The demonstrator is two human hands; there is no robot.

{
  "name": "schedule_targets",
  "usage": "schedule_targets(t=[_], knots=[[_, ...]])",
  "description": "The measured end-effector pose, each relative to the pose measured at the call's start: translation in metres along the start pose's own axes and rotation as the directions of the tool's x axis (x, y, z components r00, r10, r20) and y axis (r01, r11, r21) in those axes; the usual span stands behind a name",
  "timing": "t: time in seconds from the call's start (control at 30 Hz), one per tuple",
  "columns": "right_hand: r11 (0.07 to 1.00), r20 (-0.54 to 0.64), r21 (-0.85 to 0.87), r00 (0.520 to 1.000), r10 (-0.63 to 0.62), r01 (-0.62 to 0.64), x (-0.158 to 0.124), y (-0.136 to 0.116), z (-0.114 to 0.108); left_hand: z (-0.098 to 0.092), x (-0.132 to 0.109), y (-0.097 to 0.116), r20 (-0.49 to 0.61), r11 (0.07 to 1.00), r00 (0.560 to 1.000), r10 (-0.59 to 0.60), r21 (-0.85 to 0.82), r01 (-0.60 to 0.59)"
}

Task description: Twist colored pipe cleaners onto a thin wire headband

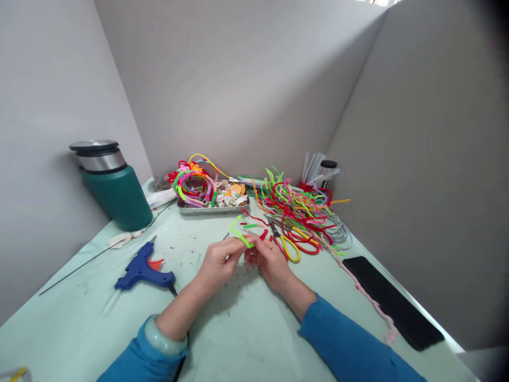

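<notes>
Over the middle of the table, my left hand (222, 261) and my right hand (273, 261) meet at the fingertips. Between them is a bright yellow-green pipe cleaner (239, 232), pinched by both hands, with one end bent upward. Just beyond the fingers lie a short green piece of pipe cleaner (249, 226) and a short red piece (263, 234). Scissors with red and yellow handles (293, 248) rest right of my right hand. A blue hot glue gun (143, 268) lies to the left of my left hand, a clear glue stick poking from its back.
A metal tray (210, 210) holds paper cutouts and colourful pipe-cleaner rings (194, 185). Behind the scissors is a heap of pipe cleaners (296, 199). A green bottle (115, 191) stands at the left; a black phone (392, 302) lies at the right edge. Walls enclose the table.
</notes>
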State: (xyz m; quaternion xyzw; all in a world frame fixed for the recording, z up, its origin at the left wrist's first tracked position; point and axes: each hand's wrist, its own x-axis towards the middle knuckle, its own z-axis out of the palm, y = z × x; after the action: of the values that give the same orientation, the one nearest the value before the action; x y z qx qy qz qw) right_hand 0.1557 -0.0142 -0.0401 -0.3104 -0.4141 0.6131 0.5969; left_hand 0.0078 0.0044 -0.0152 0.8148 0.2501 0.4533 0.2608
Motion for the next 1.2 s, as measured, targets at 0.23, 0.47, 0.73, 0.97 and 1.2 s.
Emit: schedule_targets(t=[0.23,0.47,0.73,0.97,1.2], knots=[[0.999,-0.039,-0.037,0.999,0.022,-0.024,0.0020,0.0023,-0.0023,-0.0015,0.0031,0.0074,0.086,0.974,0.975,-0.205,-0.075,0.212],[0.997,-0.006,-0.075,1.000,0.009,-0.009,0.0016,0.0020,-0.0015,-0.0003,0.0027,0.0078,0.004,0.969,0.973,-0.233,-0.090,0.232],[0.996,-0.004,-0.092,1.000,0.008,-0.008,0.0016,0.0029,-0.0031,0.0014,0.0014,0.0028,-0.017,0.969,0.975,-0.221,-0.114,0.218],[0.996,-0.011,-0.093,1.000,0.017,-0.018,0.0008,0.0026,-0.0033,-0.0005,0.0020,0.0025,0.012,0.962,0.975,-0.223,-0.161,0.222],[0.993,-0.024,-0.117,0.999,0.028,-0.031,-0.0002,0.0029,-0.0021,-0.0007,0.0056,0.0047,0.106,0.835,0.900,-0.423,-0.340,0.432]])
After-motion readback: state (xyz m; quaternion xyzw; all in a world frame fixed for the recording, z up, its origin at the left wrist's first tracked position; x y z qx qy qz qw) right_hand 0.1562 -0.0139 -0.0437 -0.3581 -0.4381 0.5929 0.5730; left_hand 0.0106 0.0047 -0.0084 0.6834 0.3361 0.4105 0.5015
